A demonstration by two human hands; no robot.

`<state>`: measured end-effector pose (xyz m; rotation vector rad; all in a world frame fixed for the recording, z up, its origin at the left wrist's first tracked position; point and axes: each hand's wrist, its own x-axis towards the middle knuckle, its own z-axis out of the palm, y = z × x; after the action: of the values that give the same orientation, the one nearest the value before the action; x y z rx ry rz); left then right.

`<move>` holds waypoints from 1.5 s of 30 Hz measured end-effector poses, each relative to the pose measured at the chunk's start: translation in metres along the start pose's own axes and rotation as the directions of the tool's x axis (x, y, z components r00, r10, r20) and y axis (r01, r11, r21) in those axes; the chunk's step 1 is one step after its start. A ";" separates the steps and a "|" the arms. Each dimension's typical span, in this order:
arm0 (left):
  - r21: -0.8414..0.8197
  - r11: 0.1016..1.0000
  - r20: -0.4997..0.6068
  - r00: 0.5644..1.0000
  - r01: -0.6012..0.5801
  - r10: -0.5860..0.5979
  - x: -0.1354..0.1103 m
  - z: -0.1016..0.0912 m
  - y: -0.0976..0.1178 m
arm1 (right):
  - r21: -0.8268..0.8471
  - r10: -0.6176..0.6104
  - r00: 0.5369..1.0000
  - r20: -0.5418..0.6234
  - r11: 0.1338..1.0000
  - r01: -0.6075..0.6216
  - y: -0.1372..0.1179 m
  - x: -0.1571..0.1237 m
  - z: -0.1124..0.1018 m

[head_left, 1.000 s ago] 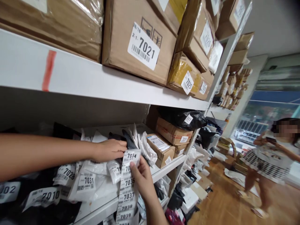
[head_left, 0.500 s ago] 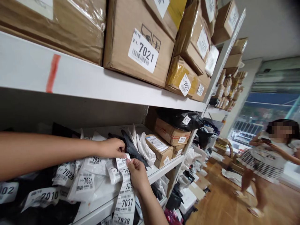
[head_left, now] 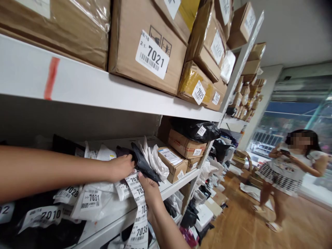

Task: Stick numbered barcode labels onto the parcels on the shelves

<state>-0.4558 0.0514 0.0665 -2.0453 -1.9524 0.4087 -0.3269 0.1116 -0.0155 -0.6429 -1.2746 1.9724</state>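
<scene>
My left hand (head_left: 121, 167) reaches across the lower shelf, fingers curled on a black plastic parcel (head_left: 144, 162) that stands among white mailer bags (head_left: 155, 160). My right hand (head_left: 148, 189) comes up from below and pinches the top of a long strip of numbered labels (head_left: 138, 207), printed 703x to 7038, holding its top end against the black parcel. The strip hangs down past the shelf edge (head_left: 169, 188). Bagged parcels labelled 7031 (head_left: 90, 200) and 7028 (head_left: 67, 192) lie under my left forearm.
Brown boxes labelled 7021 (head_left: 151, 55) and 7025 (head_left: 198, 92) sit on the white upper shelf (head_left: 103, 90). Small cardboard boxes (head_left: 178, 155) and a black bag (head_left: 197, 129) lie further along. A person (head_left: 287, 173) stands on the wooden floor at the right, holding a phone.
My right hand has slid up the label strip and carried its top end to the black parcel. My left hand shifted left onto that parcel. The view has drifted slightly right.
</scene>
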 end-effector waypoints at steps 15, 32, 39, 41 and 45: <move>0.139 0.990 -0.132 0.991 0.014 0.005 -0.005 0.007 0.008 | -0.013 0.027 0.996 0.091 1.000 -0.025 0.015 -0.049 -0.029; -0.028 0.996 -0.151 0.984 0.090 -0.093 -0.008 0.011 0.017 | -0.191 -0.065 0.970 0.233 0.975 0.111 0.007 -0.050 -0.038; -0.270 0.919 -0.194 0.919 0.287 -0.344 -0.008 -0.019 0.008 | -0.072 -0.142 0.989 0.034 0.987 0.144 0.004 -0.075 -0.086; -0.323 0.938 -0.307 0.924 0.122 -0.226 -0.006 -0.028 -0.001 | -0.022 -0.210 0.975 0.068 0.977 0.212 -0.016 -0.068 -0.080; -0.278 0.833 -0.316 0.864 -0.479 0.392 -0.006 -0.034 -0.015 | 0.079 -0.256 0.960 0.111 0.965 0.248 -0.040 -0.035 -0.046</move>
<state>-0.4563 0.0460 0.1037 -2.6331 -1.4727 -0.1212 -0.2608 0.1224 0.0042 -0.3158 -1.2894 1.8532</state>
